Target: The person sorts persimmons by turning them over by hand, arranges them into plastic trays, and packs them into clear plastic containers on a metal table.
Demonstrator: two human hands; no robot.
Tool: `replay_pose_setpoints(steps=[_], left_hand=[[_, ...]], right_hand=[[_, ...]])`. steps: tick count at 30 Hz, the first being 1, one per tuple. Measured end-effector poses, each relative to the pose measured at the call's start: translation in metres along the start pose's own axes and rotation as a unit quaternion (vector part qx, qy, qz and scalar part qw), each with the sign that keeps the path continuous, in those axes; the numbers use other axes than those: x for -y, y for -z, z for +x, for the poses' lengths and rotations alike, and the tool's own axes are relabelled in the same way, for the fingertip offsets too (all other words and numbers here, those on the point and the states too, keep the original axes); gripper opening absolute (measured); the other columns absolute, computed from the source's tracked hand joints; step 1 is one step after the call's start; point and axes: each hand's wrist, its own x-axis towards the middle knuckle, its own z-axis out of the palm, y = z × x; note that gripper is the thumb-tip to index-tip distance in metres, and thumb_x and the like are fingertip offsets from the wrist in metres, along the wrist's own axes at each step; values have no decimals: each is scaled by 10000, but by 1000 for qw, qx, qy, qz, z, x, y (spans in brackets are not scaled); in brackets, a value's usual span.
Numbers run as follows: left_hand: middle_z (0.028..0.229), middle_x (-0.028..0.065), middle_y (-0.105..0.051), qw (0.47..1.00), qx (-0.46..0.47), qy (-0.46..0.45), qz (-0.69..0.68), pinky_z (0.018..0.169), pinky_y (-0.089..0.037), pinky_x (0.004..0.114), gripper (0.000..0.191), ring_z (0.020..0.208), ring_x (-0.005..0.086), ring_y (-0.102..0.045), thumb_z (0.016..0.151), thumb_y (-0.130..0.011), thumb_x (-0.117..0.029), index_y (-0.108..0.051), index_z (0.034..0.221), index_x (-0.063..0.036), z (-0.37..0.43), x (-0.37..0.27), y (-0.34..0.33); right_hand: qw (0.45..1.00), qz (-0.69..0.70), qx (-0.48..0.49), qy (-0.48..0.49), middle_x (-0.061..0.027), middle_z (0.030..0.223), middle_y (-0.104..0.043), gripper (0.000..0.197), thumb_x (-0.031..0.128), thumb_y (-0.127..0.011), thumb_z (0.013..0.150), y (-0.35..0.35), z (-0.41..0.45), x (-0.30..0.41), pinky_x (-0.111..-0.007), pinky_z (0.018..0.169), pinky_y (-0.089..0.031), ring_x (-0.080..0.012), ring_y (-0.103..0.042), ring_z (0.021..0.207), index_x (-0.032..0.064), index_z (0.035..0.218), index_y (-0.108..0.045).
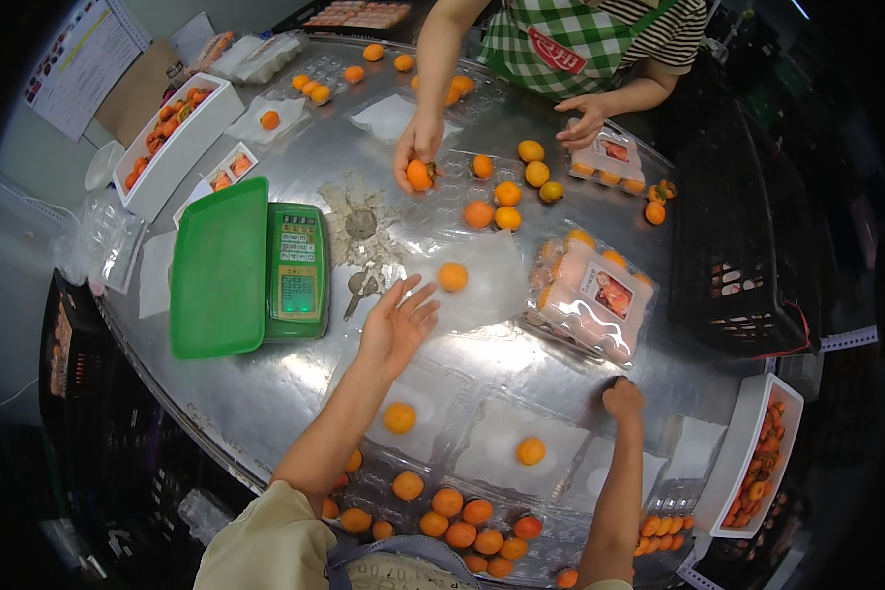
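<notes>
My left hand is palm up with fingers spread, holding nothing. Just past its fingertips, an orange persimmon rests on a white liner sheet. Curled into a fist, my right hand hovers by the near edge of stacked clear clamshell packs of persimmons; nothing shows in it. Between my forearms lie clear trays with white liners, one bearing a persimmon, another a second persimmon. Closer to my body, a clear tray holds several persimmons.
A green scale with a wide pan stands left. Across the metal table, a co-worker's hand holds a persimmon. White foam boxes of persimmons stand at left and right. A black crate borders the right side.
</notes>
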Motion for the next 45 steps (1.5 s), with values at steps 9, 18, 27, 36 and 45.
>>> replay_pose_setpoints(steps=[9,18,27,36,45], left_hand=[[1327,217,-305,997,-20,-75,-10,908,-448,370,488,1136,317,-439,913,-491,-281,-298,1302,-58,35,-16,-18],[1224,180,-354,992,69,-102,-17,958,-407,400,560,1163,335,-425,906,-490,-371,-252,1315,-71,53,-26,-22],[1235,163,-347,989,86,-109,-48,937,-420,398,546,1133,337,-449,922,-450,-391,-258,1304,-51,53,-25,-25],[1129,165,-471,987,27,-89,-131,815,-493,317,466,995,283,-532,929,-444,-384,-397,1205,-11,62,-20,-12],[1116,135,-484,986,54,-68,-143,772,-508,272,388,978,258,-544,910,-517,-257,-413,1192,-10,56,-32,-12]], right_hand=[[1000,-8,24,-8,-242,1082,-578,381,139,-454,696,3,-3,3,-433,893,-428,-381,-554,1018,-26,1019,-571],[1000,-5,10,-2,-238,1070,-583,372,150,-445,696,-1,-1,0,-442,893,-423,-392,-554,1004,-18,1002,-573],[1000,-9,20,-2,-253,1076,-573,393,161,-447,697,4,-2,2,-442,901,-415,-394,-544,1019,-25,1020,-568],[1000,19,3,6,-249,1045,-589,378,173,-456,690,1,-6,1,-432,879,-435,-391,-564,983,-26,983,-590],[1000,8,-4,-2,-210,1037,-611,361,175,-469,699,3,0,10,-408,860,-453,-355,-578,989,-4,979,-610]])
